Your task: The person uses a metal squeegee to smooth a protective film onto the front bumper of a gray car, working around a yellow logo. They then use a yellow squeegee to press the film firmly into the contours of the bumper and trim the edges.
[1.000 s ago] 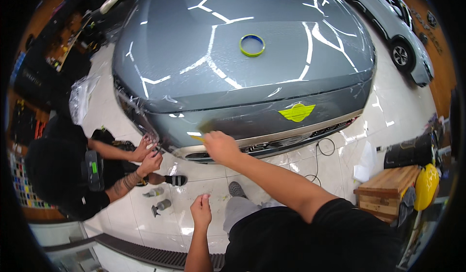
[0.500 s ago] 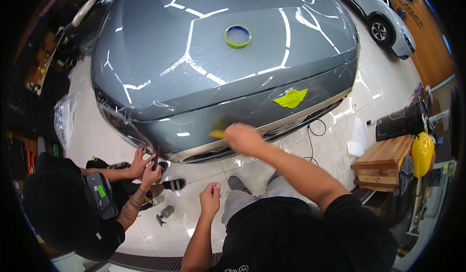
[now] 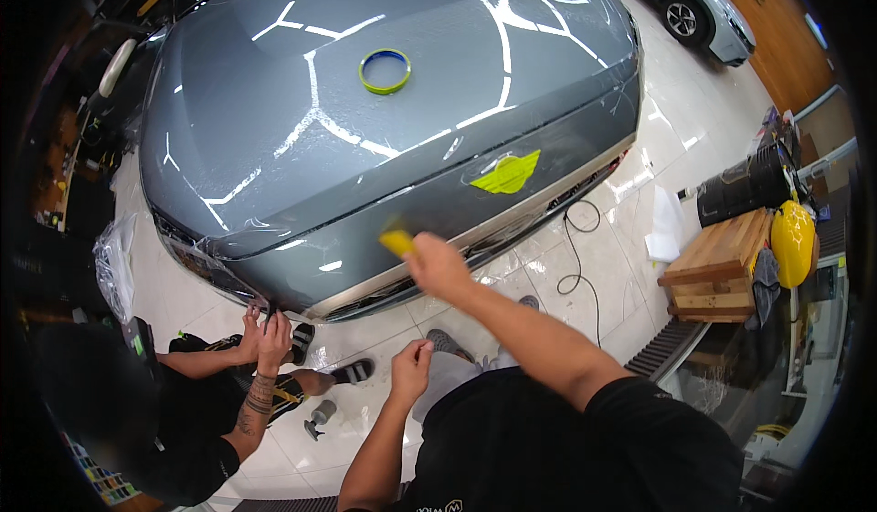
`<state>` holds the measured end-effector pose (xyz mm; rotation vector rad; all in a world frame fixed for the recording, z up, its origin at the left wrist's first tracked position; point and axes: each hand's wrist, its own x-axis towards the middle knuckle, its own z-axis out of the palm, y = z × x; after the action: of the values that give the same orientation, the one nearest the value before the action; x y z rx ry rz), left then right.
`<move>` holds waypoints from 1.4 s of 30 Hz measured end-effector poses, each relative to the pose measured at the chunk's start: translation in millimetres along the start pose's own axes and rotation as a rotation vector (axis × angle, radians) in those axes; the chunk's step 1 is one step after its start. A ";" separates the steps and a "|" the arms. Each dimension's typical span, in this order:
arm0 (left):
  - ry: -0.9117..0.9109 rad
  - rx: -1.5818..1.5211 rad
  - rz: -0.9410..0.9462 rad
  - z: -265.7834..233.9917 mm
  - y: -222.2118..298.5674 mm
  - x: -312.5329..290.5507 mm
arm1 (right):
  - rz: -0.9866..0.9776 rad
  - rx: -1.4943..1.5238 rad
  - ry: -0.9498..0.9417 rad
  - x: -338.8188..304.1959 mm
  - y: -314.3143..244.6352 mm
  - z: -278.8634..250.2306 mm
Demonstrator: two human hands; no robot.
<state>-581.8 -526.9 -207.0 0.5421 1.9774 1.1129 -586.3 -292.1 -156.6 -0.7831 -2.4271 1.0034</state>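
Note:
My right hand (image 3: 440, 267) is closed around a yellow squeegee (image 3: 396, 241), whose end is blurred against the front panel of a grey-blue car (image 3: 274, 174). Wrinkled clear film seems to cover the car's surface. My left hand (image 3: 411, 369) hangs in front of my waist, fingers curled in; whatever they may hold is hidden. Wing-shaped yellow-green tape (image 3: 508, 173) sits on the panel, right of the squeegee. On the hood lies a roll of yellow-green tape (image 3: 385, 72) with a blue inside.
At the left a co-worker crouches, both hands (image 3: 258, 334) at the car's front corner. A spray bottle (image 3: 320, 413) lies on the tiles. A black cable (image 3: 577, 258) curls across the floor. Wooden boxes (image 3: 717, 265) and a black drum (image 3: 744, 186) stand right; crumpled plastic (image 3: 115, 265) lies left.
My right hand and squeegee have shifted slightly left. My left hand has moved slightly right. The view has turned, so the car sits further left. The co-worker's hands have come closer together.

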 end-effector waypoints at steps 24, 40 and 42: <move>0.448 -0.886 -0.136 261.3 140.9 130.5 | 0.498 0.795 -0.668 -114.9 231.0 -268.7; 0.738 -1.648 -0.294 245.2 185.9 174.3 | 0.864 0.983 -0.344 -98.2 316.5 -288.8; 0.708 -1.601 -0.236 242.0 170.8 172.9 | 0.891 1.021 -0.367 -76.4 313.3 -269.3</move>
<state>-493.7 -195.4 -209.2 -0.9935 0.9246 2.3711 -273.3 -18.9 -219.2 -1.3130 -1.3063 2.5619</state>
